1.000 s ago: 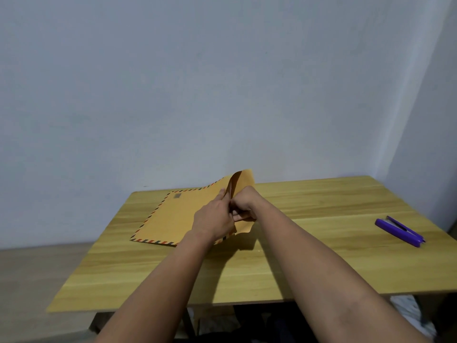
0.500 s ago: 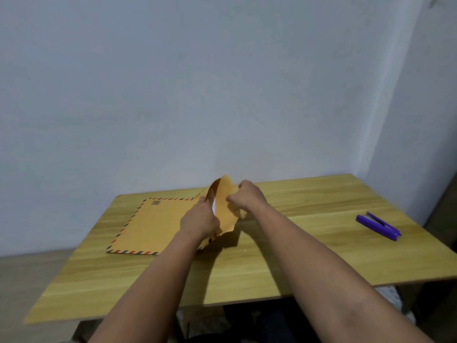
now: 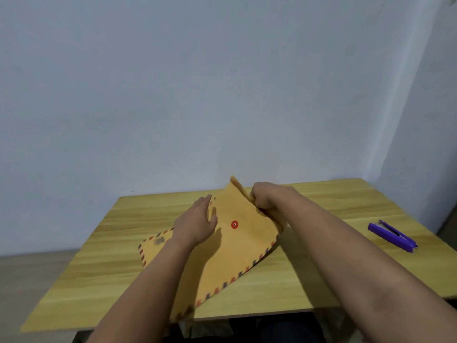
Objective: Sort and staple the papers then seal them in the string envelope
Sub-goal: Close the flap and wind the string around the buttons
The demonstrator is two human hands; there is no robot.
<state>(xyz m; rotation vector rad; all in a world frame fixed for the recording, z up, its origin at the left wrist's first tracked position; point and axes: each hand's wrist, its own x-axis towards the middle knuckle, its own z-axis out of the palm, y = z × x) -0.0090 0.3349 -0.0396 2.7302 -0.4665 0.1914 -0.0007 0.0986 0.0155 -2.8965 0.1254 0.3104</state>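
Note:
A brown string envelope (image 3: 237, 246) with a red and blue striped border lies slanted on the wooden table (image 3: 309, 276), its red button (image 3: 234, 224) facing up. My right hand (image 3: 265, 196) pinches the envelope's far upper edge and lifts it off the table. My left hand (image 3: 197, 219) hovers flat with spread fingers over the envelope's left part, holding nothing. The envelope's near corner reaches the table's front edge. No papers are visible; whether they are inside cannot be seen.
A purple stapler (image 3: 390, 235) lies near the table's right edge. A pale wall stands directly behind the table, with a corner at the right. Floor shows to the left.
The envelope has been turned and pulled toward me, now showing its button side. My left hand let go and opened flat; my right hand kept its grip on the edge.

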